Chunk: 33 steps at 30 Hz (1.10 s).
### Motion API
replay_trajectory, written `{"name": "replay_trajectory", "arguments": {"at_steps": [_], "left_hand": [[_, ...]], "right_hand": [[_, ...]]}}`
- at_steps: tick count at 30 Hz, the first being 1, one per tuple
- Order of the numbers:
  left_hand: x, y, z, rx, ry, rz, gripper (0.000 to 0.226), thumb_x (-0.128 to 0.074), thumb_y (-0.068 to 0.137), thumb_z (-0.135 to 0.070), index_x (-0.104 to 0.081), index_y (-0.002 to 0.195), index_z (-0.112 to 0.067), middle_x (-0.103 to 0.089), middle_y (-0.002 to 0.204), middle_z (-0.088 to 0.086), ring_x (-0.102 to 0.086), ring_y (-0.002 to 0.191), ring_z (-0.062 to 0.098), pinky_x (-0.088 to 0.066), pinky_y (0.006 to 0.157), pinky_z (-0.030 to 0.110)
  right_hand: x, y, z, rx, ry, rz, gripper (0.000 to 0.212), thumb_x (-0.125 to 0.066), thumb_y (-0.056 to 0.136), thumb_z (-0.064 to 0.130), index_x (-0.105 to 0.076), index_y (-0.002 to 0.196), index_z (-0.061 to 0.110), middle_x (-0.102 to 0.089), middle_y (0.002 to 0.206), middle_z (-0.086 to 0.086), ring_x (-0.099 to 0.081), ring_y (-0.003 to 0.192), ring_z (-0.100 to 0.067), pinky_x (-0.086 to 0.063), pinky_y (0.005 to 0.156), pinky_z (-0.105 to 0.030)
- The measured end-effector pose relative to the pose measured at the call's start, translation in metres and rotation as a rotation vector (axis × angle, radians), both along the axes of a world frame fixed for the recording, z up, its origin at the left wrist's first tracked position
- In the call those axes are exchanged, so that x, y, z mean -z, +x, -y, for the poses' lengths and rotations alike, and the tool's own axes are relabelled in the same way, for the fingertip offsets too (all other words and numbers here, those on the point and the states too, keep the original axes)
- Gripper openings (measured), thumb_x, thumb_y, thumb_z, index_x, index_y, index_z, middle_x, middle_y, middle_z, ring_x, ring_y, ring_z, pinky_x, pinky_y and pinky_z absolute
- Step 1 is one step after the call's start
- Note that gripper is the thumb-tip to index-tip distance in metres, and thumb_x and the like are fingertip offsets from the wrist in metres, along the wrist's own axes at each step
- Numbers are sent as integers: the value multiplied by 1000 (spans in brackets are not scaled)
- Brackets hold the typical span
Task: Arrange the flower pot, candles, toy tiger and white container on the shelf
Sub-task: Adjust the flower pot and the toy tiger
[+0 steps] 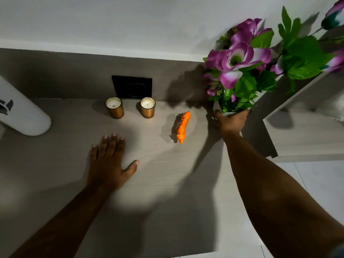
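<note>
My right hand point(230, 122) grips the rim of a white flower pot point(235, 111) full of purple artificial flowers and green leaves, at the shelf's right end. The pot itself is mostly hidden behind my hand and the foliage. My left hand point(109, 161) lies flat and open on the grey shelf top point(167, 174). Two copper-coloured candles point(114, 107) point(147, 107) stand side by side at the back wall. An orange toy tiger point(182, 126) sits between the candles and the pot. A white container point(22, 114) with a black mark stands at the left edge.
A black wall socket point(132, 86) sits just behind the candles. A lower shelf compartment point(301, 131) with an angled divider lies to the right of the pot. White floor tiles point(307, 192) show at the lower right.
</note>
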State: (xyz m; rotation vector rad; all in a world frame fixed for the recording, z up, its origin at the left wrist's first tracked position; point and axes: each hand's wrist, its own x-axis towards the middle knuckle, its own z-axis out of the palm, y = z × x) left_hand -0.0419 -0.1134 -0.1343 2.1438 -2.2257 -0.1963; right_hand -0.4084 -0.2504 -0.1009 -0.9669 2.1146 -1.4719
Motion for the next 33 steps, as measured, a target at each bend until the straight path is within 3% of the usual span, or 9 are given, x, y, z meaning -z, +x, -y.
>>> {"name": "replay_trajectory", "arguments": {"at_steps": [5,9,12,16,19,21,24,29,33], "left_hand": [[-3,-1,-1,2,6,14,94,-25,77,-74,-28,150,-16,-25,160,14,-18,149,35,-16,117,58],[-6,0,-1,10,37,17,94,-26,78,-75,-27,150,-15,-26,160,15,-20,148,36,-18,116,59],[-7,-2,-2,19,53,17,94,-24,79,-76,-30,149,-13,-30,158,17,-24,146,38,-21,115,60],[-12,0,-3,35,40,5,99,-10,79,-79,-35,146,-10,-36,154,19,-29,144,40,-24,112,60],[-11,0,-3,40,35,0,99,-11,79,-79,-34,147,-10,-35,155,18,-27,145,39,-24,113,60],[-10,1,-2,42,26,0,98,-11,80,-78,-33,147,-11,-33,156,18,-25,146,39,-22,114,60],[-8,2,-2,49,13,-1,98,-12,80,-78,-31,148,-11,-31,157,18,-24,146,39,-20,115,59],[1,5,-1,33,7,7,94,-15,81,-79,-24,151,-16,-26,160,14,-19,148,36,-17,117,57],[7,7,1,32,-4,23,92,-18,82,-79,-25,150,-17,-27,159,13,-21,147,36,-18,116,57]], "right_hand": [[-12,18,-21,-10,26,109,123,-92,64,20,-7,152,4,-37,152,-16,-38,140,-25,-30,117,-32],[-12,75,-59,-80,141,66,80,-79,78,37,-42,141,2,-57,134,-19,-57,123,-31,-43,109,-41],[-16,117,-70,-184,217,18,69,-74,81,43,-53,131,1,-67,122,-18,-64,112,-29,-48,96,-32],[-26,139,-61,-271,371,-125,41,-60,91,46,-66,98,6,-72,97,-16,-65,93,-36,-44,71,-30],[-29,138,-54,-233,385,-167,58,-39,99,51,-65,84,1,-71,90,-23,-64,86,-42,-52,77,-40],[-31,136,-49,-223,400,-193,62,-36,99,53,-67,88,0,-71,92,-23,-65,88,-44,-54,83,-45],[-36,128,-37,-222,436,-217,58,-39,100,51,-69,94,2,-70,98,-26,-63,94,-45,-53,87,-46],[-42,115,-14,-246,513,-274,35,-61,93,32,-68,106,1,-69,111,-25,-62,106,-43,-49,88,-42],[-39,115,-10,-228,491,-239,44,-59,92,42,-69,102,0,-70,107,-24,-64,101,-42,-50,82,-39]]}}
